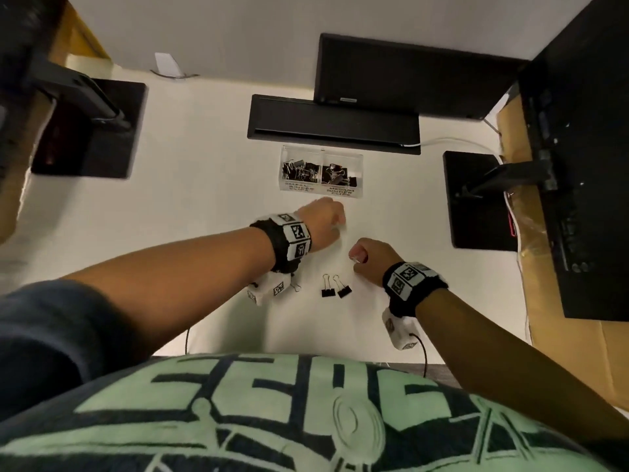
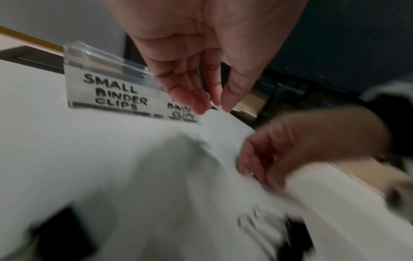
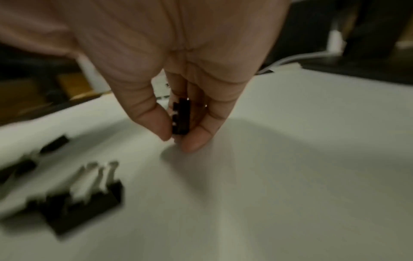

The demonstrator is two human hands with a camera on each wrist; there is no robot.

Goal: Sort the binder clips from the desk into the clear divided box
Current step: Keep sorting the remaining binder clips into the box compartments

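Note:
The clear divided box [image 1: 299, 189] stands at the desk's middle, labelled for small and medium binder clips [image 2: 100, 88], with black clips in both halves. Just in front of it hovers my left hand [image 1: 335, 219], fingers hanging straight beside the thumb [image 2: 212, 107], with nothing plainly held. My right hand [image 1: 357, 257] is lower right, near the desk. It pinches a black binder clip [image 3: 182, 116] between thumb and fingers [image 3: 178, 139]. Two black clips [image 1: 327, 291] [image 1: 344, 290] lie side by side nearer me [image 3: 85, 199]. A smaller clip [image 1: 295, 287] shows beside my left wrist camera.
A long black bar [image 1: 333, 124] lies right behind the box, under a monitor. Black monitor bases stand at the left [image 1: 88, 127] and right [image 1: 476, 199]. A white cable [image 1: 452, 141] runs at the back right, and brown cardboard [image 1: 520, 233] borders the desk's right edge.

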